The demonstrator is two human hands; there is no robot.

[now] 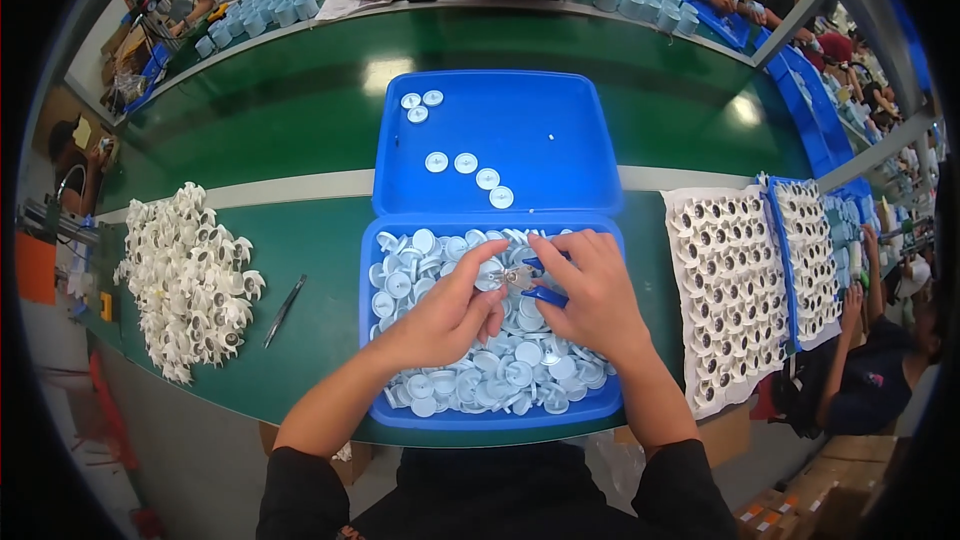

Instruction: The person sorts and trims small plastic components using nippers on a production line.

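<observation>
Over a blue bin (370, 360) heaped with pale blue round plastic discs (470, 385), both of my hands meet. Between the fingertips of my left hand (445, 315) is one pale blue disc (489, 275), held upright. My right hand (592, 290) is closed round the blue handles of a pair of small pliers (542, 294). The metal jaws of the pliers touch or nearly touch the disc; exactly where is too small to tell. Behind the bin, a second blue tray (540, 130) holds several loose discs, lying flat and apart.
Left of the bin lie tweezers (285, 311) and a pile of white curved parts (190, 285). Rows of similar white parts stand on a cloth (690, 380) at right. Across the green conveyor (300, 120) are pale blue cups (265, 8). Several co-workers sit around.
</observation>
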